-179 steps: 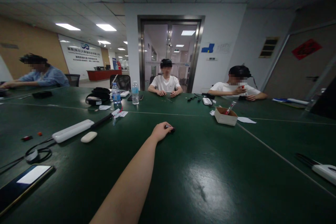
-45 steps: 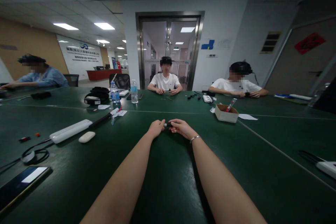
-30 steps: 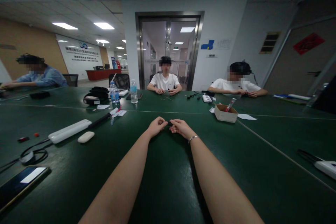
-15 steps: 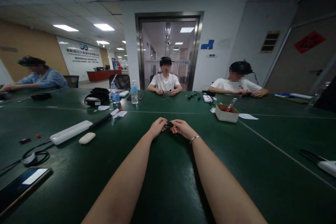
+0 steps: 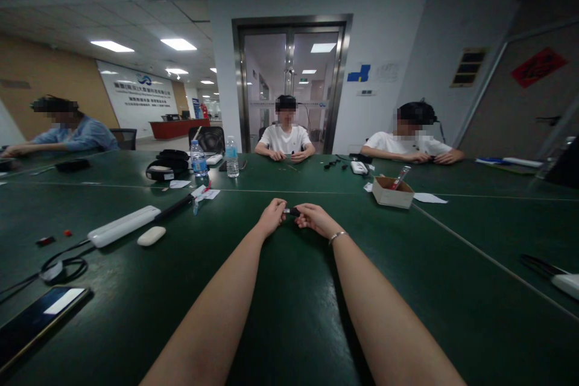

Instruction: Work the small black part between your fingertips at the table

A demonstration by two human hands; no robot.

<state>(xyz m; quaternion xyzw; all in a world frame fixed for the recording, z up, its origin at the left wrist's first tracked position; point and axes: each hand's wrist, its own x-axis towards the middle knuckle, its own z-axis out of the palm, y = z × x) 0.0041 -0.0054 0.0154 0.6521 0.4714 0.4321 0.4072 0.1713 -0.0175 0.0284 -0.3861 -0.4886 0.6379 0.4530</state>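
Over the middle of the green table [image 5: 289, 313], my left hand [image 5: 272, 218] and my right hand [image 5: 315, 219] are close together, with a small gap between the fingertips. A small dark object [image 5: 294, 211] with a silvery end bridges that gap. The fingers of my right hand are closed on its dark part. My left fingers pinch at the silvery end; whether they hold a separate piece is too small to tell. A bracelet circles my right wrist.
A white case [image 5: 152, 236], a long white device [image 5: 124, 226], a cable [image 5: 63, 268] and a phone [image 5: 43, 325] lie on the left. Two bottles [image 5: 232, 160] stand further back. An open box [image 5: 392, 194] is at the right. Three people sit around the table.
My hands have drawn slightly apart, and more of the small object, with its silvery end, now shows between them. The camera view has shifted slightly.
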